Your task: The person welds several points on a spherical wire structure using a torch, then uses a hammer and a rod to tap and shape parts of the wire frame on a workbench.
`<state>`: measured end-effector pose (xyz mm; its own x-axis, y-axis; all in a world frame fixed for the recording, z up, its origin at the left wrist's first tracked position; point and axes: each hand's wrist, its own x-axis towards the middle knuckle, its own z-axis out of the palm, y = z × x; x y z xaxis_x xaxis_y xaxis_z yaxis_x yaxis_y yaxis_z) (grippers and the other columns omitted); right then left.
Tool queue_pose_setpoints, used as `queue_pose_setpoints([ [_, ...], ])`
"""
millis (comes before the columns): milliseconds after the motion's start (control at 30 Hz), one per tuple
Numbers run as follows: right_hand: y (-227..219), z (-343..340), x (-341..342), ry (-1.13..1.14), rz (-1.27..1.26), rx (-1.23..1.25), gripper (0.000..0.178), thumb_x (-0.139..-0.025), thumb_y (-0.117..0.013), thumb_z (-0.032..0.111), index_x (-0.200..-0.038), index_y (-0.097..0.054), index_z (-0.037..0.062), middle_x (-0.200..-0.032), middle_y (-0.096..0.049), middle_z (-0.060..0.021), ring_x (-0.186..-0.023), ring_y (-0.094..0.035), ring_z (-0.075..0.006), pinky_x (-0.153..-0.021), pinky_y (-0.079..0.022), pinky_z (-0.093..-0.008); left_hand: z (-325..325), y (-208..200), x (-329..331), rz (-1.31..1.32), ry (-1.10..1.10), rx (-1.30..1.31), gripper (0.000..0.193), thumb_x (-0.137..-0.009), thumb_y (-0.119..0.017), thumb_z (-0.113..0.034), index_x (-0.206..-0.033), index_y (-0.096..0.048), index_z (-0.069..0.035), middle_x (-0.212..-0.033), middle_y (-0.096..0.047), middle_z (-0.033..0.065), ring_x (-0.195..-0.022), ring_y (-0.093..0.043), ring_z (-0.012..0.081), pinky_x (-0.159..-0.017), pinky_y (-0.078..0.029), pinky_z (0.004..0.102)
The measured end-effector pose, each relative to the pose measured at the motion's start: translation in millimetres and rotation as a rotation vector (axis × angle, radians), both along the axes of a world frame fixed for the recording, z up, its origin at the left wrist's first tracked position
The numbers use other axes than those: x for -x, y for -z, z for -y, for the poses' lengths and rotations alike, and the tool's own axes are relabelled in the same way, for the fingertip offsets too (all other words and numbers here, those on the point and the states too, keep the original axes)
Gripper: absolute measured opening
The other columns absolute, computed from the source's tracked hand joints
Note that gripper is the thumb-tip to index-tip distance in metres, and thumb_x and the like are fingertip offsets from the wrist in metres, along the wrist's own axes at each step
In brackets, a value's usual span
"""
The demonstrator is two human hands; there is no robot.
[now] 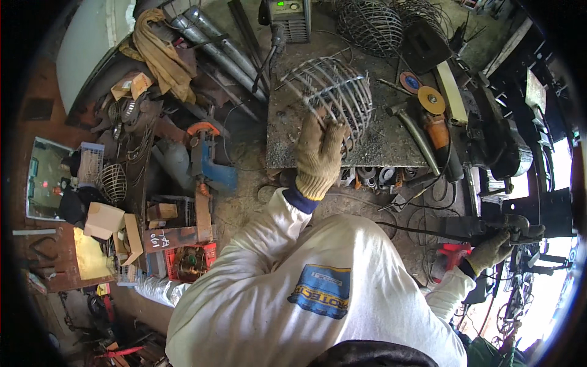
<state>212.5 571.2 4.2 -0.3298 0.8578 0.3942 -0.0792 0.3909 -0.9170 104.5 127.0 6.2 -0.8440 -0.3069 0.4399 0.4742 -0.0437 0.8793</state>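
Note:
My left hand (321, 153), in a tan knit work glove, grips the near end of a curved basket of metal strips (342, 92). The basket is tilted above the metal workbench (373, 137), with its bars fanning out toward the far side. Out to the right, my right hand (489, 252) wears a similar glove. Its fingers curl in beside a dark corded tool (471, 226) and a grey metal part (518, 227). What exactly they close on is hard to make out.
On the bench lie an angle grinder (437, 131) with a yellow disc, a hammer (416, 137) and another disc (410, 81). More wire baskets (370, 27) sit at the back, beside a welding machine (290, 21). A blue clamp tool (214, 165) and cardboard boxes (104, 220) stand left. Cables trail across the floor.

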Motion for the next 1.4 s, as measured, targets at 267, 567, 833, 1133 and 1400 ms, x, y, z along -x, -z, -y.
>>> queue_pose_setpoints([
  [267,1.0,9.4,-9.6,-0.071,-0.053,0.042,0.08,-0.09,-0.073,0.051,-0.144,-0.044,0.0005,-0.121,-0.065,-0.0226,-0.103,-0.07,-0.0305,-0.079,-0.062,-0.0388,-1.6,14.9,-20.2,-0.164,0.072,0.076,0.033,-0.103,-0.058,-0.025,-0.124,-0.058,0.0,-0.087,-0.067,0.0052,-0.069,-0.063,0.0134,-0.063,-0.054,0.0301],
  [567,6.3,27.0,-18.4,0.033,-0.042,0.156,0.068,-0.093,-0.072,0.046,-0.136,-0.053,-0.0035,-0.119,-0.069,-0.0194,-0.103,-0.069,-0.0285,-0.087,-0.058,-0.0387,-8.7,11.1,-38.1,-0.158,0.277,-0.033,0.033,-0.105,-0.056,-0.023,-0.126,-0.057,0.002,-0.099,-0.067,0.0086,-0.083,-0.066,0.0166,-0.074,-0.057,0.0325],
  [833,3.7,42.3,-7.2,-0.132,-0.14,0.024,0.064,-0.094,-0.069,0.047,-0.13,-0.054,-0.0037,-0.108,-0.067,-0.0149,-0.083,-0.068,-0.0207,-0.062,-0.055,-0.0278,19.4,-27.9,-18.3,0.114,0.064,-0.069,0.041,-0.102,-0.058,-0.03,-0.131,-0.057,-0.001,-0.113,-0.065,0.0101,-0.093,-0.064,0.02,-0.079,-0.055,0.0355],
  [1133,36.2,0.1,-29.1,-0.055,0.034,-0.163,0.051,-0.1,-0.062,0.039,-0.13,-0.056,-0.0012,-0.117,-0.066,-0.0128,-0.1,-0.066,-0.0214,-0.084,-0.056,-0.0338,65.4,-34.3,32.1,0.368,-0.075,-0.638,0.03,-0.102,-0.06,-0.028,-0.126,-0.063,-0.01,-0.109,-0.063,0.0003,-0.099,-0.06,0.0097,-0.074,-0.055,0.0305],
  [1400,39.5,-32.3,-24.2,-0.308,-0.52,0.023,0.033,-0.101,-0.057,0.021,-0.126,-0.057,-0.001,-0.11,-0.068,-0.0112,-0.092,-0.068,-0.021,-0.083,-0.059,-0.0368,79.1,-15.9,31.0,0.413,0.039,-0.748,0.031,-0.105,-0.054,-0.026,-0.13,-0.061,-0.008,-0.122,-0.067,0.003,-0.109,-0.063,0.0131,-0.095,-0.055,0.0321],
])
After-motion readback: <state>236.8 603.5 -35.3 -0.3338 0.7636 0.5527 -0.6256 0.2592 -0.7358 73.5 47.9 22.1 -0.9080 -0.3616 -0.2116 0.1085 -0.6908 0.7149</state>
